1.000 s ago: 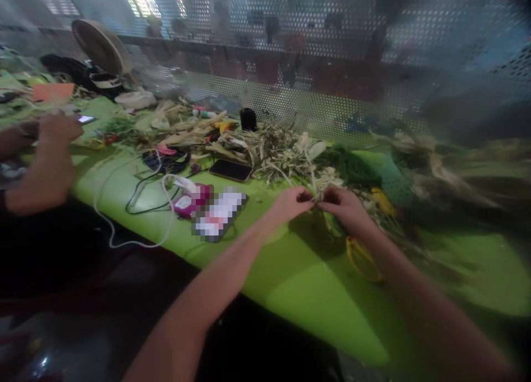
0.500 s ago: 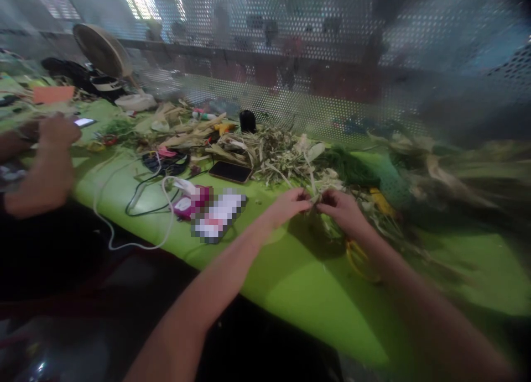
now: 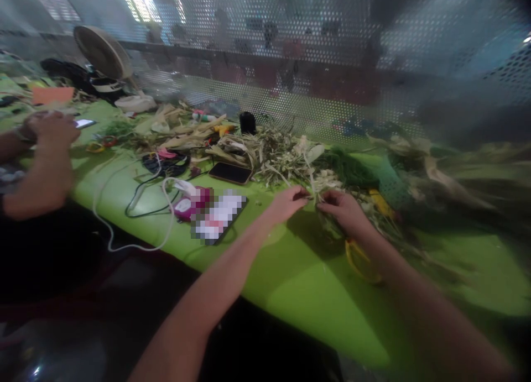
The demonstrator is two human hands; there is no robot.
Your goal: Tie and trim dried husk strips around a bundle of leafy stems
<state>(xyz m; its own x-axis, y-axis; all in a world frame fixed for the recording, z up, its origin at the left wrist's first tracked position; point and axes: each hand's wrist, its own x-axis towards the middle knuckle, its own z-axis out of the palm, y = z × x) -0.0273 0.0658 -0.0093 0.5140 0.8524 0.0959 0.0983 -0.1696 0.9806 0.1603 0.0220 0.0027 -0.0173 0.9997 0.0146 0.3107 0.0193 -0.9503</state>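
Both hands are over the green table, facing each other with a pale dried husk strip (image 3: 314, 193) between them. My left hand (image 3: 290, 202) has its thumb and fingers pinched on the strip's left side. From the right, my right hand (image 3: 340, 206) pinches the same strip. Thin pieces stick up from it toward a heap of dried husk scraps (image 3: 286, 155) just behind. Below my right wrist lie the yellow handles of scissors (image 3: 360, 260); their blades are hidden. A yellow tool (image 3: 381, 202) rests right of my right hand, its kind unclear.
Left of my arm lie a pixelated phone (image 3: 219, 219), a magenta tissue pack (image 3: 193, 202), a dark phone (image 3: 230, 172) and a looped white cable (image 3: 143, 247). A co-worker's hands (image 3: 52, 127) are at far left. A fan (image 3: 102, 53) stands behind, before a perforated metal screen (image 3: 290, 56).
My hands have drawn slightly apart, so more of the pale strip shows between the fingertips. At far left, the co-worker's hands have shifted a little.
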